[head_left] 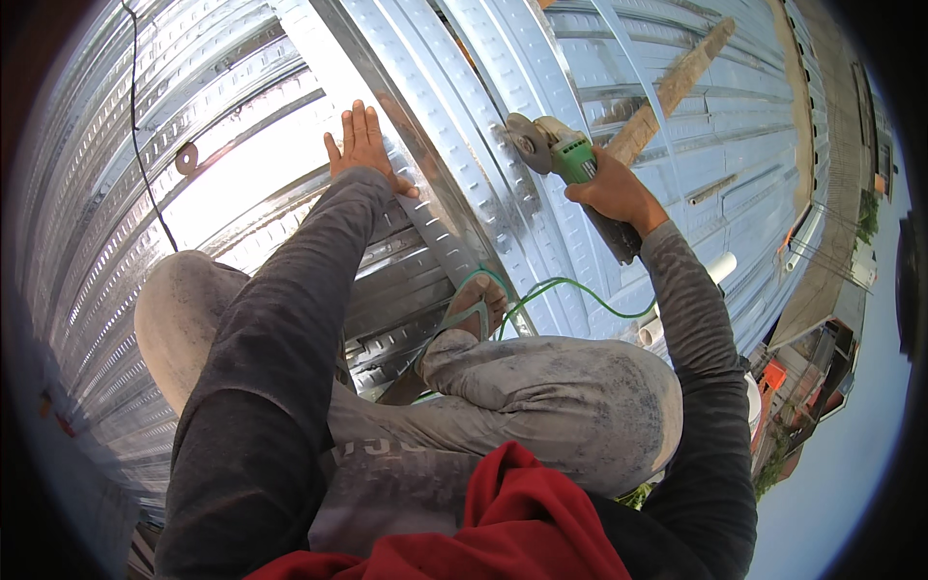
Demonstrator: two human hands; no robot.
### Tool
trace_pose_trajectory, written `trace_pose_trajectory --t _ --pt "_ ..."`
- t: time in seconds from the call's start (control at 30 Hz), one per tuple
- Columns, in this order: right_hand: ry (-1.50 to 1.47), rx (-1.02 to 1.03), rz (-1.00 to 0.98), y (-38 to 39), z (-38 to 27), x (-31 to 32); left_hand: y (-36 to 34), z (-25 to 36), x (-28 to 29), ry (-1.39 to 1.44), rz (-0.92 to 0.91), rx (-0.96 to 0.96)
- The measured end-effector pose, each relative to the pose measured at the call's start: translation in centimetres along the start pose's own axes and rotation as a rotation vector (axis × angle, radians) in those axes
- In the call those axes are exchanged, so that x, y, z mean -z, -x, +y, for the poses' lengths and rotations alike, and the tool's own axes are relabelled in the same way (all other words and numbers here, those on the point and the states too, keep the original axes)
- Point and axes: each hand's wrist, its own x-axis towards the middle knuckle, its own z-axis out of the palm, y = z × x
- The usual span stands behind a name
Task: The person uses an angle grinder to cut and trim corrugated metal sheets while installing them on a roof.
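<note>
The green-and-black angle grinder point(577, 164) lies on a diagonal long axis: the disc end points forward and left, away from the decking's right edge point(804, 135), and the dark tail points back and right, toward the right forearm. It is located above the ribbed, silvery corrugated metal decking point(527, 275), well inward from that edge; whether it touches the metal cannot be told. The tool has a round grey disc point(525, 142), a pale metallic gear head, a bright green middle housing and a dark rear body.

The right hand point(619, 193) is clamped around the housing. The left hand point(362, 150) is spread, palm down, on bright sheet metal beside a long, straight metal strip point(425, 159). The two hands are apart.

Surrounding materials: a rough brown timber plank point(672, 92) beyond the grinder, a thin, curved green cord point(604, 305) behind it, and a flat brown ring-shaped disc point(187, 159) nearer the decking's left edge.
</note>
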Motion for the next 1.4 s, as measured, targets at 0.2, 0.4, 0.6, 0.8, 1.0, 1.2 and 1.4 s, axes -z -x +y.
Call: trace_pose_trajectory --t 0.2,0.4,0.6,0.8,1.0,1.2,1.4 --pt "-0.004 -0.009 -0.009 0.2 0.3 -0.1 0.0 0.0 0.0 0.005 -0.001 0.005" --pt "0.003 -0.019 -0.014 1.0 0.2 0.0 0.1 0.0 0.0 -0.003 0.012 0.004" --pt "-0.005 -0.011 -0.016 1.7 0.3 0.0 0.0 0.0 -0.2 -0.004 0.013 0.009" --pt "0.032 0.01 -0.002 2.3 1.0 -0.2 0.7 0.3 0.4 -0.051 -0.01 0.008" --pt "0.043 0.013 -0.01 2.4 1.7 -0.3 0.4 0.2 0.0 -0.046 0.047 0.001" --pt "0.062 -0.005 -0.021 2.7 2.0 -0.3 0.3 0.3 -0.1 -0.043 0.043 0.006" --pt "0.065 -0.01 -0.035 2.9 2.8 -0.5 0.4 0.5 0.4 -0.052 0.013 0.003"
